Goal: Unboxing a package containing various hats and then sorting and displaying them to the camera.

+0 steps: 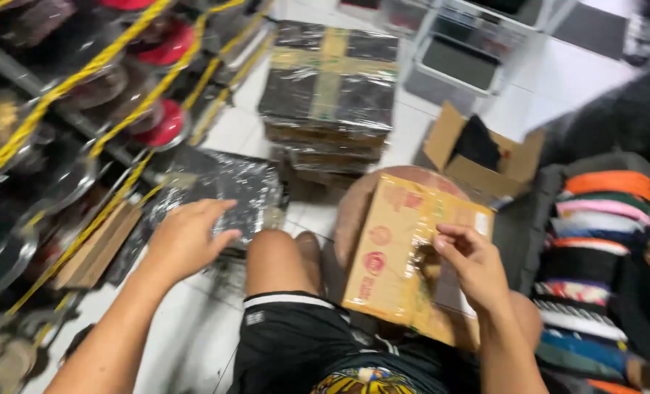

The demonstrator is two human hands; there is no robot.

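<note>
I sit with my knees up, in black shorts. My right hand [471, 266] grips the top of a flat yellow-brown cardboard box [390, 255] that leans on my right knee and a round wooden stool [354, 211]. My left hand [186, 237] reaches left with fingers spread, touching the edge of a flat package wrapped in black plastic [223, 190] on the floor. Neither hand is hidden.
A taped stack of black-wrapped flat packages [328, 87] stands ahead on the white tiled floor. An open cardboard box [481, 157] lies right of it. Folded coloured clothes [602, 248] pile at the right. Shelves with yellow straps [69, 87] fill the left.
</note>
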